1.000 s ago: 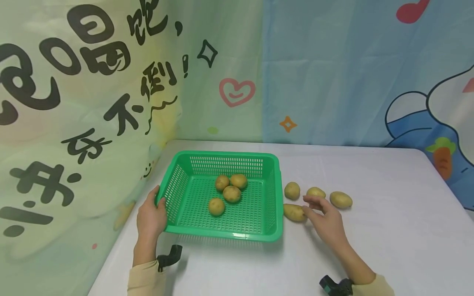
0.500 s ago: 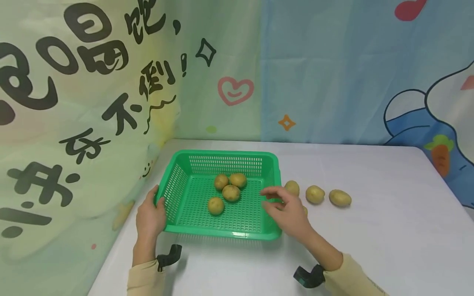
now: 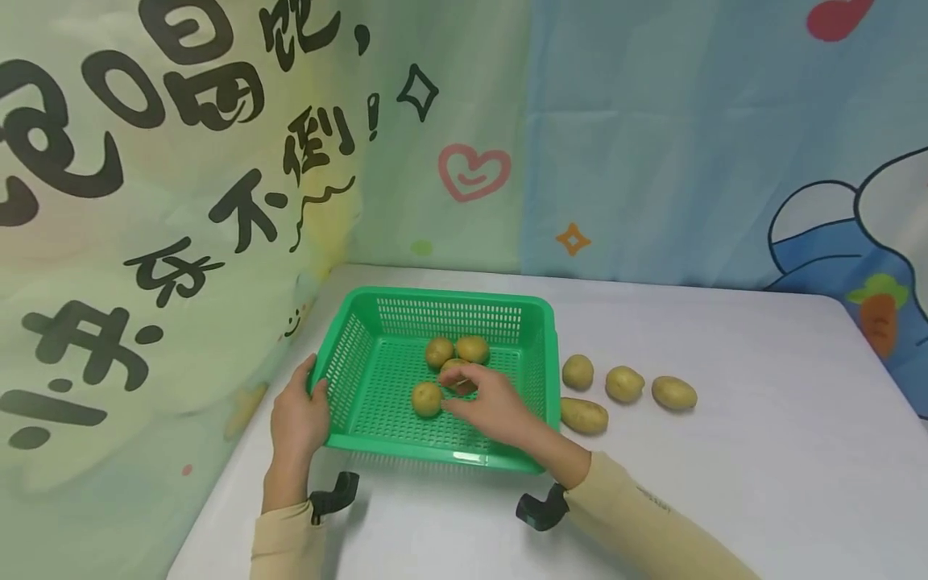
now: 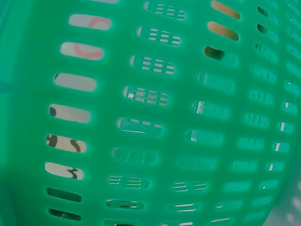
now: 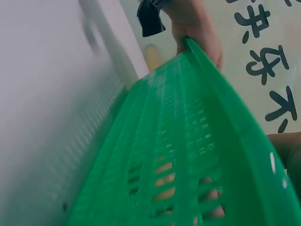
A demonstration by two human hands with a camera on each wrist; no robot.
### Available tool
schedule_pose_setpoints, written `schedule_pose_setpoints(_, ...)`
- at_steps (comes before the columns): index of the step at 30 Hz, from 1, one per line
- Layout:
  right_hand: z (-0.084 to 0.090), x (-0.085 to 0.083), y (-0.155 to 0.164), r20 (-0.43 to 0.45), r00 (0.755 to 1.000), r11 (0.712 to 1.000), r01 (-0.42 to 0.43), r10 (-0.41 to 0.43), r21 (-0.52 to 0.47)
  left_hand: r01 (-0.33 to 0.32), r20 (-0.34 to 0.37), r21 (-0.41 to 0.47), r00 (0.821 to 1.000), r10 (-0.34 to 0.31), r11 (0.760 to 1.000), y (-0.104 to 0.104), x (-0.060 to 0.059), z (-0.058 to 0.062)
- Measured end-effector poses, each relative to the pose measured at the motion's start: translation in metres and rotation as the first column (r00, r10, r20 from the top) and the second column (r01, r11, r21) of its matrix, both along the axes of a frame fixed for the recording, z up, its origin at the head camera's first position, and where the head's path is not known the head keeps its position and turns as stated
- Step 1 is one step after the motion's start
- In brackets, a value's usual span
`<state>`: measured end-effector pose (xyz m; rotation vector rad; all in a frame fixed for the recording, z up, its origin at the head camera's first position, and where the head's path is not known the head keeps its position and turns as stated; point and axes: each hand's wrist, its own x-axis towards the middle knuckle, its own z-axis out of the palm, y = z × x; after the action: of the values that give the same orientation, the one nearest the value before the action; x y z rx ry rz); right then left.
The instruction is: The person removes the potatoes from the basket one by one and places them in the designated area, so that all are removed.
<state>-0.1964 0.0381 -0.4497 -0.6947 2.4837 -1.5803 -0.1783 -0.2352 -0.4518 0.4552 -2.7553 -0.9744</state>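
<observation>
Left hand [image 3: 300, 415]'s gripping the basket [image 3: 435, 295] by its left side, right hand [image 3: 487, 403]'s hovering inside, fingers and thumb loosely parted, holding nothing, just beside a potato [image 3: 425, 399].

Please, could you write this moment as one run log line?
left hand: grips green basket, left side | right hand: beside front potato, contact unclear | in basket: four potatoes | on table: four more potatoes, right of basket

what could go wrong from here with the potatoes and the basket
The right hand is close beside the front potato and might knock it rolling. The right forearm crosses the near side of the green basket and could bump it. If the basket slid right, it might push the long potato just outside it.
</observation>
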Motion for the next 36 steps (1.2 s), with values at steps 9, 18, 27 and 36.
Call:
schedule_pose_setpoints(9, 0.006, -0.006, -0.025, 0.006, 0.995, 0.984, -0.104, 0.104, 0.147, 0.0, 0.012, 0.002, 1.0, 0.0, 1.0, 0.001, 0.002, -0.002)
schedule_pose_setpoints(18, -0.007, -0.007, -0.036, 0.012, 0.986, 0.912, -0.157, 0.165, 0.379, -0.015, -0.002, -0.022, 1.0, 0.015, 1.0, 0.002, 0.005, -0.002)
schedule_pose_setpoints(27, -0.015, -0.006, -0.039, -0.063, 0.973, 0.868, -0.17, 0.224, 0.467, -0.008, -0.019, -0.049, 1.0, 0.008, 0.999, 0.0, 0.001, -0.003)
schedule_pose_setpoints(36, -0.017, -0.005, -0.039, -0.114, 0.973, 0.822, -0.103, 0.2, 0.56, 0.003, -0.013, -0.036, 1.0, -0.004, 0.999, 0.002, 0.002, -0.001)
